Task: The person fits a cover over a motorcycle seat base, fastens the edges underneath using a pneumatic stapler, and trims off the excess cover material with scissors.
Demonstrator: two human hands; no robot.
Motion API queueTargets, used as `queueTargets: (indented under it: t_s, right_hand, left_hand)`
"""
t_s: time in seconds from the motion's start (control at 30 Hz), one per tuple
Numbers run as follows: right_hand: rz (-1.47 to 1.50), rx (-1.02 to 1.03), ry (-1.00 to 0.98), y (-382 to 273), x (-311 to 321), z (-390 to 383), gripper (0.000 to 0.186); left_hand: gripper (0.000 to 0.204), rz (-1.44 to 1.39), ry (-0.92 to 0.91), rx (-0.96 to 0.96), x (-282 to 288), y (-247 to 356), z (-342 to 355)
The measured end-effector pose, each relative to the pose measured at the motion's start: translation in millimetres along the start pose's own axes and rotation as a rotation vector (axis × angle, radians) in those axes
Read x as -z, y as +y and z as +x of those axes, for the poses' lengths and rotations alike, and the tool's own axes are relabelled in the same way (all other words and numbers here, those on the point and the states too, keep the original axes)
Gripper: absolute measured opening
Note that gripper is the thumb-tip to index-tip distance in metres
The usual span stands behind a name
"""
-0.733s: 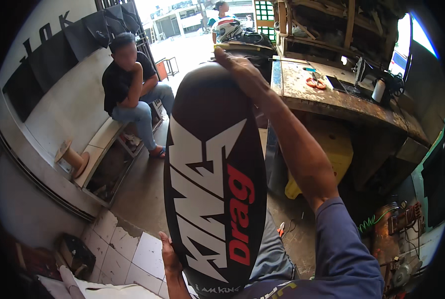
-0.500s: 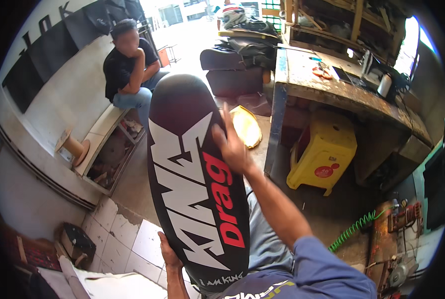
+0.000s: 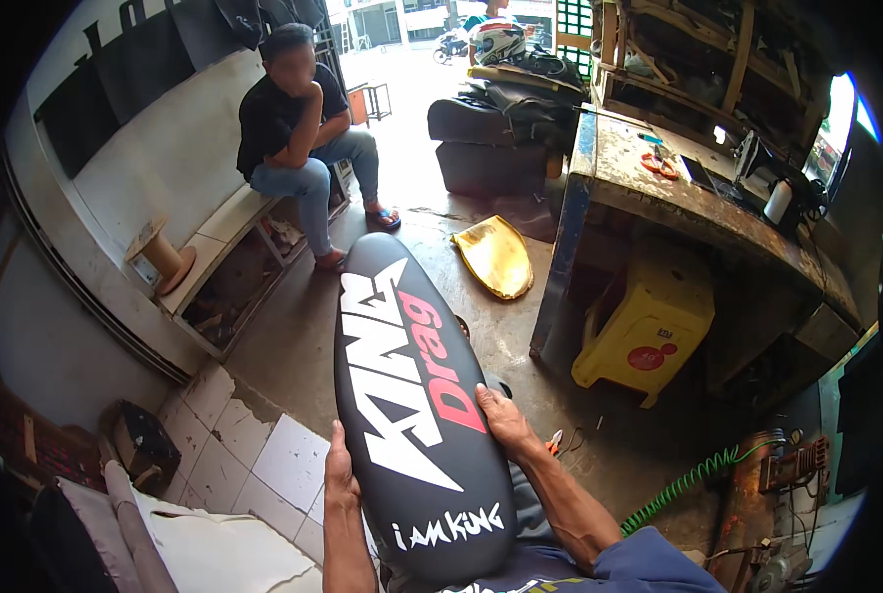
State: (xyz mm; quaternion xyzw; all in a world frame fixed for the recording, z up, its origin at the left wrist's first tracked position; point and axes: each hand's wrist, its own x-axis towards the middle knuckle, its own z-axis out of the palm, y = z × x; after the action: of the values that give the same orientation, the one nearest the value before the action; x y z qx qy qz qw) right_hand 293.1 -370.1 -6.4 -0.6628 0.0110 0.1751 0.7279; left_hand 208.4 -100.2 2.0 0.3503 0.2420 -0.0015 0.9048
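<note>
Seat (image 3: 422,405) left of stool (image 3: 654,316)

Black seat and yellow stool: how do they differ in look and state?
The black seat is long and rounded; the yellow stool is boxy and legged. The black seat is held between the left hand and right hand; the yellow stool stands under the worktable. Both show some red.

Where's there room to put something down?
On the floor between the bench and the black seat, and on the bench between the spool and the seated person. The desk's right end is crowded: sewing machine, bottle.
</note>
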Motion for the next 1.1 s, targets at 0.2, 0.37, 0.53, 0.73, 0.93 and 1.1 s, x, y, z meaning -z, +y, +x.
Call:
queueTargets:
  t_s: [0.2, 0.37, 0.53, 0.73, 0.93, 1.1]
  right_hand:
    - [0.181, -0.205, 0.016, -19, 11, -22, 0.060]
    - [0.486, -0.271, 0.083, -13, 0, -19, 0.050]
    - [0.717, -0.232, 0.021, -6, 11, -13, 0.045]
    - [0.698, -0.216, 0.083, -12, 1, -17, 0.044]
    - [0.641, -0.245, 0.136, -22, 1, -16, 0.043]
    - [0.651, -0.237, 0.108, -16, 4, -9, 0.042]
  left_hand:
    - [0.075, 0.014, -0.223, 0.118, -11, 9, 12]
    - [0.068, -0.034, -0.158, 0.164, 13, 11, 46]
    - [0.059, 0.213, -0.088, 0.089, -1, 16, 57]
    - [0.055, 0.232, -0.054, 0.047, 10, 18, 71]
    - [0.055, 0.161, -0.050, 0.047, 2, 15, 77]
    - [0.054, 0.100, -0.046, 0.043, 6, 10, 75]
